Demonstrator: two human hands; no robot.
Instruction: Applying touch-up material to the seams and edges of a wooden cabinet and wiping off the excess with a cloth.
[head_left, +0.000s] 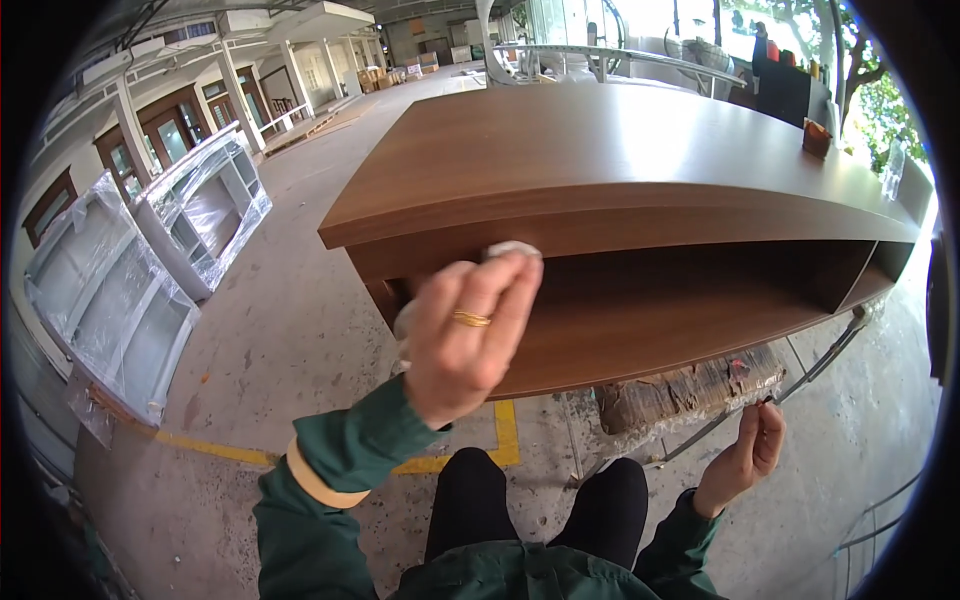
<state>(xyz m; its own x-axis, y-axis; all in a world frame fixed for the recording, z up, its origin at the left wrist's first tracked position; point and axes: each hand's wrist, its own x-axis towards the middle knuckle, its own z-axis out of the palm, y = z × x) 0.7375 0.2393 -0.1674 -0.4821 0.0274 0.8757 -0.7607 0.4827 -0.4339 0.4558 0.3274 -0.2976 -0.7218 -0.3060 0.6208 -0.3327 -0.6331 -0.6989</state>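
The left hand (465,335) pinches a pale cloth (505,250) against the front edge of the brown cabinet (620,160), as if to wipe it. The right hand (748,455), held low, nips something small and dark. The cabinet rests raised on a wrapped block (690,390).

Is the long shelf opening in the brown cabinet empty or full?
Empty as far as visible: the cabinet opening shows only bare wood.

left hand (462,335) raised, fingers curled; right hand (750,450) low, pinching.
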